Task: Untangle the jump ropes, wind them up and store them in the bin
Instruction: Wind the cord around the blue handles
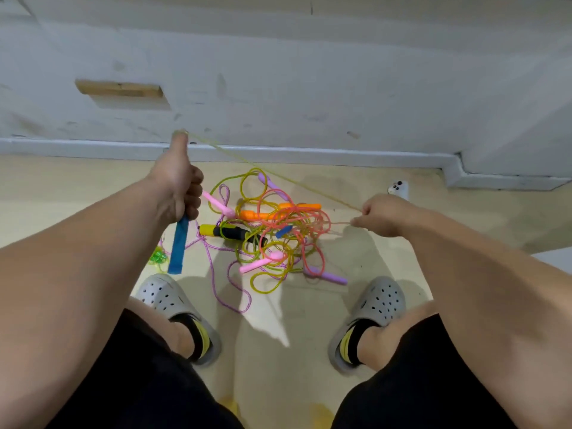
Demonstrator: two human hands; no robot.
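1. Several jump ropes (272, 233) lie knotted in one heap on the floor (278, 360), between the person's shoes (164, 295) and the wall (309, 88). No bin shows in this view.
2. The left hand (179, 193) is closed round a blue handle (179, 246), which hangs below the fist. The thumb is raised, and a thin yellow cord (309, 187) runs over its tip.
3. The right hand (383, 215) has its fingers curled and pinches the other end of that stretch, so the cord is taut between the hands above the heap. A pink strand (339, 223) runs up to the fingertips, but it is too blurred to tell whether it is held as well.
4. The yellow and pink cords look like thin plastic: light, smooth and springy. They will likely slide through a loose pinch and spring back into loops when let go.
5. The purple rope (216, 274) looks braided, so it is probably softer and limper, and easier to grip.
6. The handles are the stiff parts and the best place to take hold: an orange handle (257, 215), a pink handle (260, 264) and a yellow-and-black handle (226, 232) all lie within reach in the heap.
7. Nothing here seems breakable. The risk is that a hard pull tightens the knots, so loops are better lifted apart and each handle fed back through.
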